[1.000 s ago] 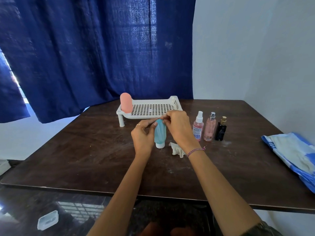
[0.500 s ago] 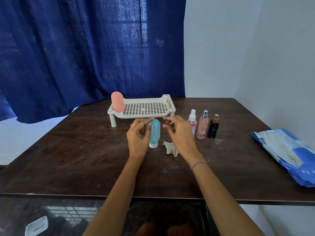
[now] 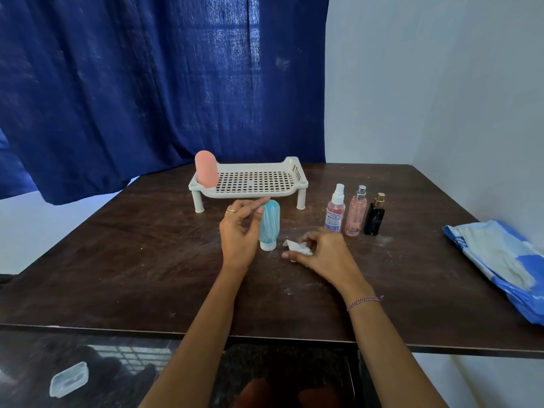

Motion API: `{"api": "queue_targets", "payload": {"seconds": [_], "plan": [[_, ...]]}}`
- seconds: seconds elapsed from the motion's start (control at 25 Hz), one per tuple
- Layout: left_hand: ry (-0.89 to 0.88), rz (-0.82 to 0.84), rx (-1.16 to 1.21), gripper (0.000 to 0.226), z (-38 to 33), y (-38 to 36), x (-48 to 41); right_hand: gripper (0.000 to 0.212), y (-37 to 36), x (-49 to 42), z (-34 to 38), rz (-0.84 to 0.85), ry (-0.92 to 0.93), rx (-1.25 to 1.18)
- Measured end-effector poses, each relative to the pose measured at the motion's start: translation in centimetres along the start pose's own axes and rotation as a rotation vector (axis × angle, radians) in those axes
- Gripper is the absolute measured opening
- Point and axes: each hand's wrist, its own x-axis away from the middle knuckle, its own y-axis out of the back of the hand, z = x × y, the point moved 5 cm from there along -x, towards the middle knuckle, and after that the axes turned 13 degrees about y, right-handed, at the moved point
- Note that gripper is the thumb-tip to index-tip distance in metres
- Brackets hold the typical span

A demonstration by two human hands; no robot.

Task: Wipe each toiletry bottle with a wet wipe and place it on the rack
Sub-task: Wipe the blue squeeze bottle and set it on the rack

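Observation:
A light blue bottle stands on its white cap on the dark table, in front of the white perforated rack. My left hand is at the bottle's left side with loose fingers, its thumb tip touching near the top. A crumpled white wet wipe lies on the table just right of the bottle. My right hand curls over the wipe and pinches it between thumb and fingers. A pink bottle stands at the rack's left end.
Three bottles stand in a row right of the rack: a white-capped spray bottle, a pink perfume bottle and a black bottle. A blue-white wipe pack lies at the table's right edge. A blue curtain hangs behind.
Both hands let go of the blue bottle's top. My right hand dropped down to the wipe on the table and closed on it. My left hand stayed beside the bottle.

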Motion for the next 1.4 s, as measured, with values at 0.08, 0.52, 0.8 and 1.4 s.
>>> {"api": "queue_targets", "payload": {"seconds": [0.08,0.52,0.8,1.4], "plan": [[-0.006,0.004,0.002,0.024,0.0,0.0,0.1,0.039,-0.1,0.0,0.0,0.023,0.006,-0.008],[0.002,0.000,-0.045,0.026,0.6,-0.1,0.1,0.017,0.2,0.4,-0.7,-0.231,-0.367,-0.838],[-0.026,-0.011,-0.073,0.034,0.0,0.2,0.4,0.016,-0.4,0.5,-0.5,-0.188,-0.434,-1.015],[0.062,0.159,0.069,0.032,-1.9,-0.9,4.0,0.017,0.5,0.0,1.3,-0.269,-0.216,-1.220]]}}
